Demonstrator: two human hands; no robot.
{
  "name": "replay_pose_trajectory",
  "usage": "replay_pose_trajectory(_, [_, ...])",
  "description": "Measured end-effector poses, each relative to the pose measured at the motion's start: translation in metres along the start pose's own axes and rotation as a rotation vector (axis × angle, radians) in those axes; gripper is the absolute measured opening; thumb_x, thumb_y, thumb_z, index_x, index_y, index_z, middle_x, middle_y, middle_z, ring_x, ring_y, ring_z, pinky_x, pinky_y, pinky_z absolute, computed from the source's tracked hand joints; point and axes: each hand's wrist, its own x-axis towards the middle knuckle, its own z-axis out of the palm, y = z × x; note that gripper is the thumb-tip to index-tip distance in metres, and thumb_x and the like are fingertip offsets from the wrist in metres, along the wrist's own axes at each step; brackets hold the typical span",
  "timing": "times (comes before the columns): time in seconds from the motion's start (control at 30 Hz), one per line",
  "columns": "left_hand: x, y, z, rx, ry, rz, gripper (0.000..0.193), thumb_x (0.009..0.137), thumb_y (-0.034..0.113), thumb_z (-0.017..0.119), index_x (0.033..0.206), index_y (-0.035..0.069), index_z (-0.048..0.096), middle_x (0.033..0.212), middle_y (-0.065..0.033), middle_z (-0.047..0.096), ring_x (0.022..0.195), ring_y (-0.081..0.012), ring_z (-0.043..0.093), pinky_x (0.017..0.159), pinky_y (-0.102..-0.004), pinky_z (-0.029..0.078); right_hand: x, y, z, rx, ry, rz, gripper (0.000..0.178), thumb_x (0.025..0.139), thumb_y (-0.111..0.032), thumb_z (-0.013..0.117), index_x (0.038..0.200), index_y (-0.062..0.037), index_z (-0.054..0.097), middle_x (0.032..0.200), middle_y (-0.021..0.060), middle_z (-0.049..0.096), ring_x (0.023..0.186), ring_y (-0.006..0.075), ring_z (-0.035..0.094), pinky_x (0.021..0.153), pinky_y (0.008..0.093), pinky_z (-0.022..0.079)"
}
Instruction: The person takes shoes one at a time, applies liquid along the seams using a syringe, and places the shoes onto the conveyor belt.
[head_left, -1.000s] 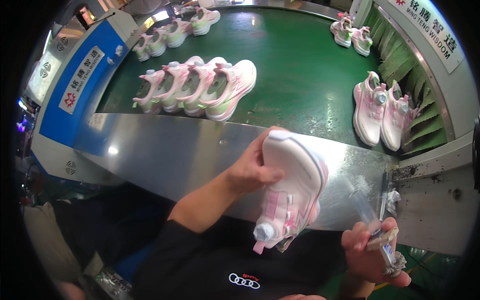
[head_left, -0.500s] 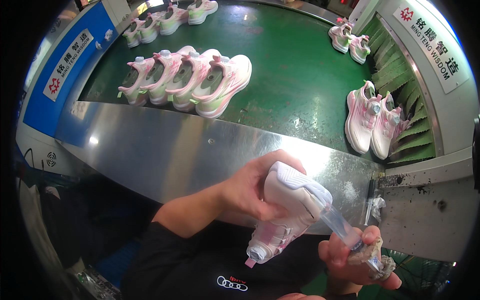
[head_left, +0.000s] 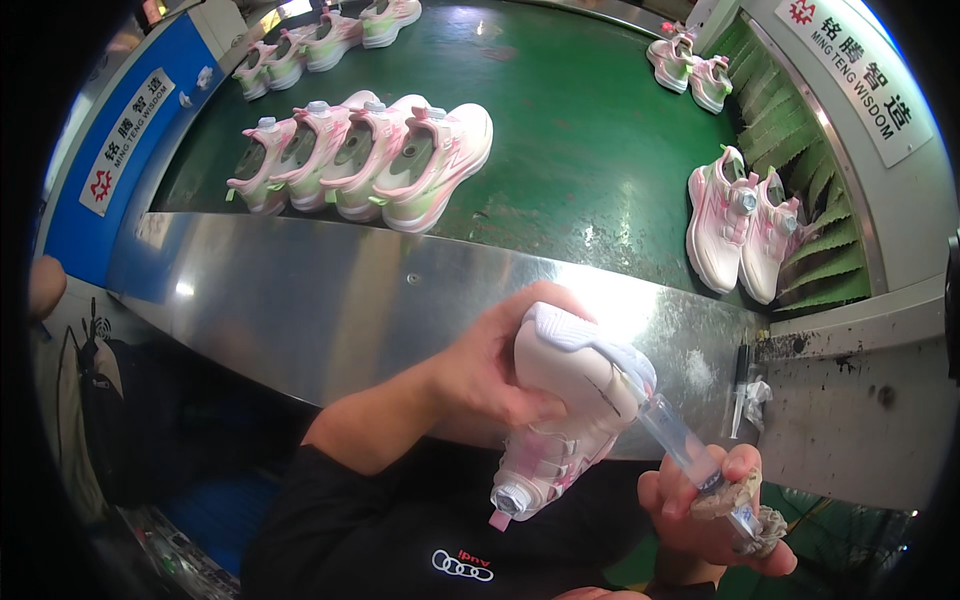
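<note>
My left hand (head_left: 500, 365) grips a white and pink sneaker (head_left: 565, 385) around its toe, tilted with the toe up and the dial fastener (head_left: 513, 497) low. Part of the pale sole shows at the upper right. In my right hand (head_left: 705, 510) is a clear syringe (head_left: 675, 438) with cloudy fluid; beige wrapping covers its plunger end and some fingers. The syringe's front end meets the sneaker along the seam between sole and upper. Its exact tip is too small to make out.
Several similar sneakers (head_left: 435, 165) stand on the green conveyor belt (head_left: 570, 130), more at the far left. A pair (head_left: 718, 225) sits by green strip curtains (head_left: 835, 255) at right. Another syringe (head_left: 740, 390) lies on the metal ledge (head_left: 330, 300). A person's bare skin (head_left: 46, 287) shows at the left edge.
The view has shifted slightly, and the sneakers on the belt appear a little further left. Bare skin of another person has come in at the left edge. Both hands keep their holds.
</note>
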Motion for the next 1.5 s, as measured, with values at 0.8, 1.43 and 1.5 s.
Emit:
replay_pose_trajectory(0.8, [0.014,-0.007,-0.022,-0.191,0.267,-0.137,0.058,0.068,0.023,0.066,0.118,-0.001,0.047,0.105,-0.0132,0.059,0.093,-0.0216,0.06,0.082,-0.0321,0.05,-0.044,0.036,-0.051,0.185,0.099,0.009,0.107,0.054,-0.063,0.077,0.126,0.0019,0.032,0.115,0.0178,0.043,0.108,0.0313,0.049,0.093,0.04,0.041])
replay_pose_trajectory(1.43, [0.022,-0.015,-0.051,-0.482,0.115,-0.158,0.048,0.084,0.025,0.051,0.12,-0.007,0.043,0.111,-0.0198,0.057,0.099,-0.026,0.059,0.085,-0.0368,0.05,-0.091,0.038,-0.047,0.028,0.143,0.114,0.095,0.059,-0.06,0.075,0.123,0.0001,0.038,0.108,0.0135,0.047,0.096,0.0267,0.053,0.074,0.0335,0.038])
replay_pose_trajectory(1.5, [0.022,-0.017,-0.051,-0.442,0.172,-0.151,0.048,0.084,0.025,0.051,0.121,-0.006,0.043,0.111,-0.019,0.057,0.099,-0.0255,0.059,0.085,-0.0365,0.05,-0.096,0.038,-0.047,-0.021,0.158,0.094,0.098,0.061,-0.067,0.068,0.123,0.002,0.037,0.105,0.0143,0.048,0.096,0.0264,0.053,0.08,0.0349,0.041])
